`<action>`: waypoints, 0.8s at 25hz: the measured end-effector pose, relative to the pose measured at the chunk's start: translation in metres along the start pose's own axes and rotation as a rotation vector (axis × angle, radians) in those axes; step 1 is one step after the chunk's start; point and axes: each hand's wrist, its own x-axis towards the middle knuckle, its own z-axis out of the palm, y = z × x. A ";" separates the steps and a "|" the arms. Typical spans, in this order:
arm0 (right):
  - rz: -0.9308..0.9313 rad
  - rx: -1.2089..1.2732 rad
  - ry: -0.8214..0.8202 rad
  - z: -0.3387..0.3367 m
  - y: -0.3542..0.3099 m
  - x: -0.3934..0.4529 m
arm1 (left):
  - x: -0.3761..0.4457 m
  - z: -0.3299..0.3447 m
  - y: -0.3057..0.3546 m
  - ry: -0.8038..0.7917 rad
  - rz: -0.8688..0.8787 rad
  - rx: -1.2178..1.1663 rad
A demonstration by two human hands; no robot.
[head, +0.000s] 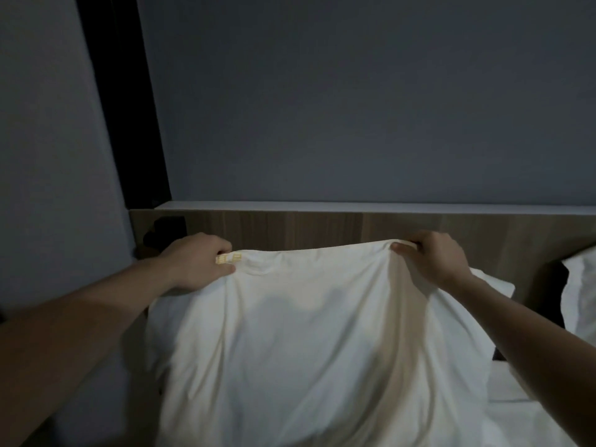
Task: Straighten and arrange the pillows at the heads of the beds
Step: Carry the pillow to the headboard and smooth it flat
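Observation:
A large white pillow (309, 343) hangs upright in front of me, filling the lower middle of the view before the wooden headboard (322, 229). My left hand (196, 261) grips its top left corner, where a small yellow tag (229, 258) sticks out. My right hand (430, 256) pinches the top right corner. The top edge is stretched between the two hands, and folds run down the cloth. Behind it, a second white pillow (493, 285) shows under my right forearm.
Another white pillow (580, 291) leans at the far right edge against the headboard, past a dark gap. White bedding (522, 421) lies at the lower right. A grey wall rises above the headboard's ledge (354, 207); a dark vertical strip (122, 108) and wall close the left side.

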 end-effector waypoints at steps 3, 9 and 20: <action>0.024 -0.023 -0.023 0.012 0.010 0.006 | 0.014 0.008 -0.002 -0.003 -0.019 0.003; 0.038 -0.039 0.082 0.029 0.024 0.017 | 0.043 0.014 -0.008 0.065 -0.051 0.058; -0.072 -0.088 0.243 0.046 0.029 0.050 | 0.069 0.008 -0.027 0.068 -0.082 0.333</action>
